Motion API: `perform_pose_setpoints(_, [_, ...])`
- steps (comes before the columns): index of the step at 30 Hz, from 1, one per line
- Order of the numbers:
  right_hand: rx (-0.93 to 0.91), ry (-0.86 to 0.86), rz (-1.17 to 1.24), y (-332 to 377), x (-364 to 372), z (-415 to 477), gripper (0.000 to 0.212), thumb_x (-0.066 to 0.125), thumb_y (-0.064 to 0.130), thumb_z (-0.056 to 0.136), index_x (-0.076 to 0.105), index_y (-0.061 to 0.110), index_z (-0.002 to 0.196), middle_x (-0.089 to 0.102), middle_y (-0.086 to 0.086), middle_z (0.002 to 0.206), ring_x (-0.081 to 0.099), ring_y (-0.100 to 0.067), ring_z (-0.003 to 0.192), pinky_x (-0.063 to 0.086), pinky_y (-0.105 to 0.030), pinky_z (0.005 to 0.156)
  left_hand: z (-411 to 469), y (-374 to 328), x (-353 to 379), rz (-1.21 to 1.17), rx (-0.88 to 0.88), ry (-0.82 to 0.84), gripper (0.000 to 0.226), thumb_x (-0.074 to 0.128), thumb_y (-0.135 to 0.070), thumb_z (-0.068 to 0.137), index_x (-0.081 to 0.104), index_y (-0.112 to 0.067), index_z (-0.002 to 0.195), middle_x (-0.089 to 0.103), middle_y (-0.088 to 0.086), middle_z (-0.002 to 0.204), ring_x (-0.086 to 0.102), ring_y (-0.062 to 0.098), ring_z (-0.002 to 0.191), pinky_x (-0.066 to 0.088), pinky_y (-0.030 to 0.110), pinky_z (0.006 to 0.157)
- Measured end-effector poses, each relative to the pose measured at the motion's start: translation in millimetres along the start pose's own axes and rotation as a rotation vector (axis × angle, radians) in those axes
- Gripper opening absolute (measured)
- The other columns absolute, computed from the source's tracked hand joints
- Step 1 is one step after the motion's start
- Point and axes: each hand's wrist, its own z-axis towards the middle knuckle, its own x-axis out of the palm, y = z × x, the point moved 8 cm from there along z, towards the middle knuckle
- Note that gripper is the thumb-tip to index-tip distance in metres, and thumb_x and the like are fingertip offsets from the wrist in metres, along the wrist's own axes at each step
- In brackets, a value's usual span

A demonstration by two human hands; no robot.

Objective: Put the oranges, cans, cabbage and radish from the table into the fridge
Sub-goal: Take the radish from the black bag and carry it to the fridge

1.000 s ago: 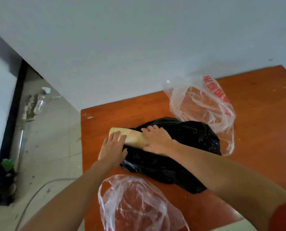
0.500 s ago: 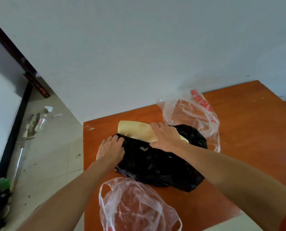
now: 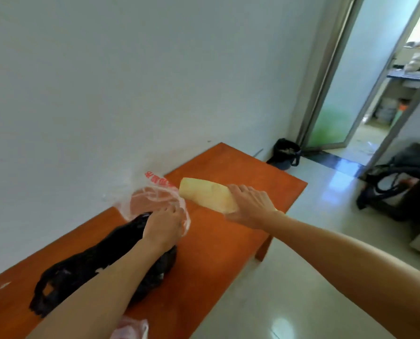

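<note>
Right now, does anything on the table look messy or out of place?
Mostly empty bags: a crumpled black bag under the left hand and a clear bag by the wall. The right hand holds the radish above the table.

Bare forearms, left hand [image 3: 163, 226], right hand [image 3: 249, 206] — ringless, sleeveless.

A plain pale wall [image 3: 106, 81] fills most of the view, and an orange wooden counter [image 3: 240, 172] stands right against it. The floor [image 3: 289, 277] is made of shiny light tiles that catch the light. Near the corner sits a dark bin [image 3: 286, 152], and beside it an open glass door [image 3: 336, 99] with a metal frame leads into a bright room.
</note>
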Motion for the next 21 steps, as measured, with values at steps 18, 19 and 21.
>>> perform_pose_setpoints(18, [0.896, -0.139, -0.173, -464, -109, -352, 0.077, 0.062, 0.062, 0.075, 0.032, 0.027, 0.136, 0.059, -0.003, 0.112, 0.06, -0.024, 0.094, 0.047, -0.036, 0.074, 176, -564, -66, -0.155, 0.78, -0.132, 0.023, 0.047, -0.026, 0.091, 0.058, -0.015, 0.108, 0.059, 0.006, 0.104, 0.058, 0.027, 0.094, 0.049, 0.036, 0.076])
perform_pose_setpoints(19, [0.928, -0.146, -0.188, -488, -112, -362, 0.076, 0.062, 0.061, 0.075, 0.032, 0.028, 0.136, 0.059, -0.003, 0.113, 0.06, -0.024, 0.095, 0.046, -0.035, 0.074, 190, -593, -67, -0.159, 0.816, -0.137, 0.024, 0.047, -0.027, 0.091, 0.058, -0.015, 0.11, 0.059, 0.005, 0.105, 0.058, 0.027, 0.094, 0.049, 0.036, 0.076])
perform_pose_setpoints(21, [0.993, -0.145, -0.201, -535, -120, -380, 0.078, 0.062, 0.061, 0.074, 0.031, 0.029, 0.137, 0.059, -0.002, 0.115, 0.06, -0.024, 0.098, 0.043, -0.035, 0.073, 216, -647, -76, -0.181, 0.865, -0.153, 0.025, 0.046, -0.027, 0.092, 0.058, -0.016, 0.111, 0.059, 0.005, 0.106, 0.058, 0.025, 0.095, 0.047, 0.035, 0.076])
